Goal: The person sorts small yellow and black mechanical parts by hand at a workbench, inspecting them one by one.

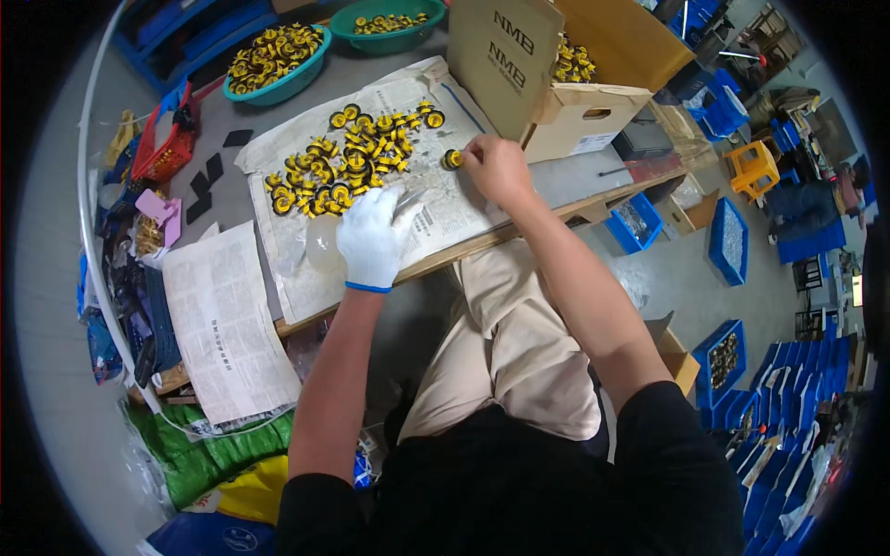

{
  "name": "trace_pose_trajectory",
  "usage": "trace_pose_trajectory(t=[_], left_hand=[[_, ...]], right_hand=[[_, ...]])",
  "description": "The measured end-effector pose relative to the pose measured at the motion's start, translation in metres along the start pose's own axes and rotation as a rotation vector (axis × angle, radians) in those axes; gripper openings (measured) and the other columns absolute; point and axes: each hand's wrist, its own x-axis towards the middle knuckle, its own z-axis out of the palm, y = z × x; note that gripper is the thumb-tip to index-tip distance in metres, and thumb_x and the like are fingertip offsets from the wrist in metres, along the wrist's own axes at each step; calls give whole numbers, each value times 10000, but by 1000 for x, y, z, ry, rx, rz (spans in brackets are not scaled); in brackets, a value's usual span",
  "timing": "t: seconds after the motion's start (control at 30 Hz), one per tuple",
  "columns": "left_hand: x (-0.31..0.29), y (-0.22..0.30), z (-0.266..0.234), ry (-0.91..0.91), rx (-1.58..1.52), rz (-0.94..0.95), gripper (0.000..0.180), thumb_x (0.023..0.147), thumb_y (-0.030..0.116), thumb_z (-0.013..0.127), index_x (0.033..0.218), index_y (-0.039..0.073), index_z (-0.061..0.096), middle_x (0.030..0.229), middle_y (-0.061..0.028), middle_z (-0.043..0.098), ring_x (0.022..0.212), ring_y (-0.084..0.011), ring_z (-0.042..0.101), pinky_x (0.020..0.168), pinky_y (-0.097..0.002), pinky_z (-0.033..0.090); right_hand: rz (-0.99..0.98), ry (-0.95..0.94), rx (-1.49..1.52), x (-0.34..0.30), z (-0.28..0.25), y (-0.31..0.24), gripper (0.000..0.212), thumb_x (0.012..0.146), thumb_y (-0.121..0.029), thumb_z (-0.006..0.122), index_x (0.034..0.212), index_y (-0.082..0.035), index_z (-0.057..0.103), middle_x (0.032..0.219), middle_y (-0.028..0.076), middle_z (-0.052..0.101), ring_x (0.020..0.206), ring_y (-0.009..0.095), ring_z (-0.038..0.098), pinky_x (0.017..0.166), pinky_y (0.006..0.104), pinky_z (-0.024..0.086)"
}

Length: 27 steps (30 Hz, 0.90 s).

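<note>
My left hand (371, 239), in a white glove with a blue cuff, is closed at the near edge of a pile of yellow-and-black wheel-like parts (357, 159). From between its thumb and fingers sticks out a slim grey metal tool (411, 197); its kind is too small to make out. To the right, my bare right hand (498, 171) pinches a single yellow-and-black wheel-like part (451, 159) by its side, just above the newspaper (445, 208). Its fingertips are partly hidden. A clear plastic piece (322, 243) lies beside the glove.
Two green bowls (320, 67) of similar parts stand at the back. An open cardboard box (579, 116) with more parts is at the right. A red basket (167, 148) and several black flat pieces (199, 185) lie left. Blue bins (635, 222) stand on the floor.
</note>
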Motion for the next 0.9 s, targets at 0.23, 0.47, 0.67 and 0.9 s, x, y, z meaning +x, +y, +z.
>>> trace_pose_trajectory(t=[0.23, 0.47, 0.67, 0.9], left_hand=[[3, 7, -2, 22, 34, 68, 357, 816, 354, 823, 1084, 129, 752, 1020, -69, 713, 967, -280, 683, 837, -412, 534], [1, -1, 9, 19, 65, 125, 408, 808, 411, 808, 1118, 158, 727, 1006, -45, 675, 956, -273, 654, 813, -426, 530], [3, 8, 0, -96, 87, 72, 441, 787, 384, 827, 1143, 141, 732, 1019, -54, 682, 956, -281, 654, 829, -429, 530], [7, 12, -6, -46, 72, 96, 548, 742, 388, 860, 1198, 120, 720, 1095, -82, 691, 1032, -303, 642, 909, -445, 510]], right_hand=[[70, -26, 115, -16, -11, -11, 162, 873, -189, 679, 871, -46, 756, 832, 198, 731, 794, 399, 709, 754, 488, 567], [59, -35, 89, -20, -9, -2, 170, 873, -200, 662, 901, -65, 762, 855, 201, 732, 817, 397, 708, 778, 492, 566], [82, -62, 122, -20, -7, -1, 185, 880, -207, 636, 899, -75, 765, 855, 199, 732, 821, 405, 705, 784, 505, 563], [22, 7, 102, -17, -4, 1, 173, 905, -204, 672, 926, -47, 744, 840, 178, 734, 776, 360, 710, 733, 433, 563]])
